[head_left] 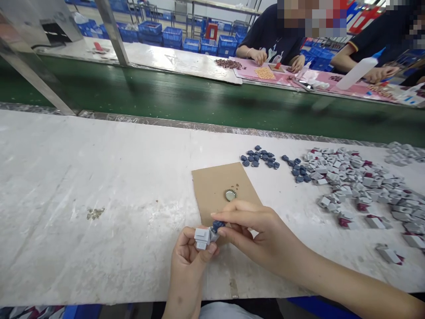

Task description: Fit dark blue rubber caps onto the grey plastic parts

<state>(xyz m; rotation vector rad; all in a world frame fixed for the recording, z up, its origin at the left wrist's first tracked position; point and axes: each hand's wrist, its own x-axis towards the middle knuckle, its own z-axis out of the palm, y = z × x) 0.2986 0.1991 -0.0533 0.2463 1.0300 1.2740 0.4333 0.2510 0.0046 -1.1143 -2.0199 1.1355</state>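
Note:
Between the thumb and fingers of my left hand [191, 261] is a light grey plastic piece [202, 237], blocky at its left end. My right hand [262, 228] pinches a small dark blue plastic piece [218, 225] against the grey piece's right end; whether the two are joined I cannot tell. Both hands are over the near edge of a brown cardboard sheet [212, 186]. On that sheet, just beyond my right fingers, lies a bottle cap [230, 195] with its hollow side up.
Loose dark blue pieces [260, 156] lie behind the cardboard. A large heap of grey and maroon parts [358, 177] spreads to the right. Beyond the table runs a green conveyor belt [166, 97]; across it, two people work near a white squeeze bottle [358, 73]. A metal post [113, 33] rises at left.

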